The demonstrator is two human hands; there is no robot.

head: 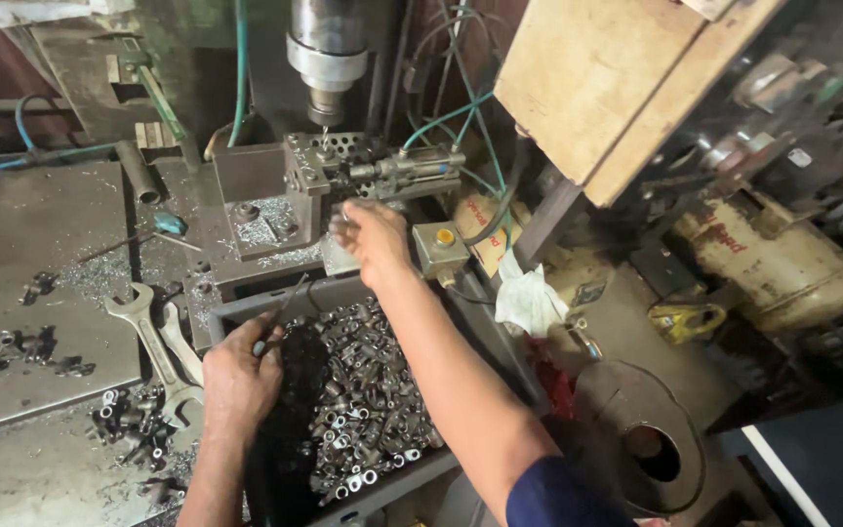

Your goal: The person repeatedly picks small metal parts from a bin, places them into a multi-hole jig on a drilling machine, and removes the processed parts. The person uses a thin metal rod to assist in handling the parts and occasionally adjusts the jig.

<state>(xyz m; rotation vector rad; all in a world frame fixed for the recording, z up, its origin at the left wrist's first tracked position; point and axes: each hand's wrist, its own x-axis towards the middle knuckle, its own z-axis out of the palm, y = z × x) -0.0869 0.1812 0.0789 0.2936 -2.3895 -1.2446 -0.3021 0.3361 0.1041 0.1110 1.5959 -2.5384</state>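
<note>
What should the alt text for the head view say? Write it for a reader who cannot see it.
A person's right hand reaches to the metal fixture under a drill spindle, while the left hand holds a thin tool over a tray of small metal sleeves. Two wrenches lie on the chip-strewn bench at left.

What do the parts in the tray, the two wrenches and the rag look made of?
Parts: small bare-metal sleeves, probably steel; bright, shiny cut ends.
Tray: grey sheet metal, dull.
Wrenches: steel by the look; pale grey, worn.
Rag: white cloth, soft and crumpled, seemingly stained.
</note>
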